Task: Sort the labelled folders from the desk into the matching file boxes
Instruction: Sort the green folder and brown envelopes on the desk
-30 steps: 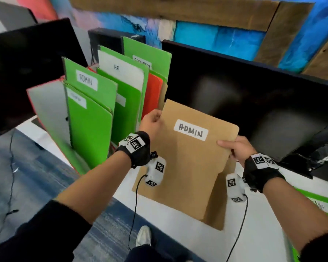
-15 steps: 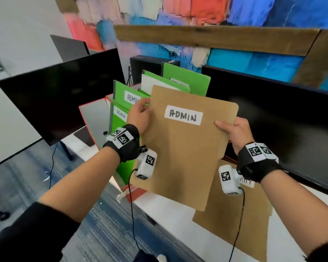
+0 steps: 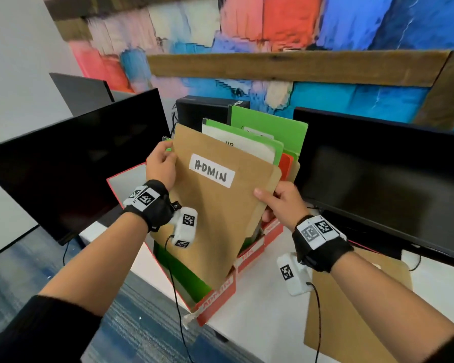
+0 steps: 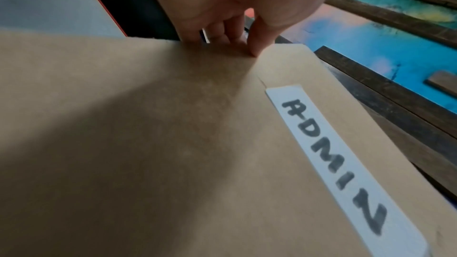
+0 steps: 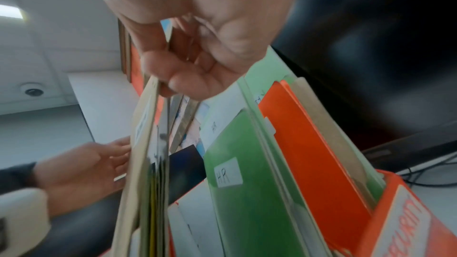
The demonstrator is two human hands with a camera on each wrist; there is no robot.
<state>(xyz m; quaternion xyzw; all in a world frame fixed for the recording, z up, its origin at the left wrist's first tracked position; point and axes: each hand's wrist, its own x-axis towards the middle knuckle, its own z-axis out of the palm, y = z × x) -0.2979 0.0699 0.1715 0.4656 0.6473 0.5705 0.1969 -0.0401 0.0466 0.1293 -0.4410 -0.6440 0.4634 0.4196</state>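
Note:
A brown folder [image 3: 218, 213] with a white ADMIN label [image 3: 211, 174] stands tilted, its lower end down inside the front red file box marked ADMIN [image 3: 216, 297], in front of a green folder [image 3: 186, 273]. My left hand [image 3: 161, 165] pinches its top left edge, thumb on the front face. My right hand [image 3: 279, 203] pinches its right edge. In the left wrist view my fingers [image 4: 254, 46] curl over the folder [image 4: 160, 153]. The right wrist view shows my right hand [image 5: 173, 81] pinching the folder's edge [image 5: 146, 144].
Behind the ADMIN box stand a red HR box [image 3: 249, 254] with green folders [image 3: 268, 127] and an orange folder [image 5: 309, 153], then another red box [image 5: 400, 222]. Another brown folder [image 3: 351, 310] lies on the white desk [image 3: 257, 323]. Black monitors flank the boxes at left [image 3: 71, 163] and right [image 3: 383, 184].
Both hands have carried the ADMIN folder left from over the desk and lowered it into the front ADMIN box. The other brown folder stays on the desk.

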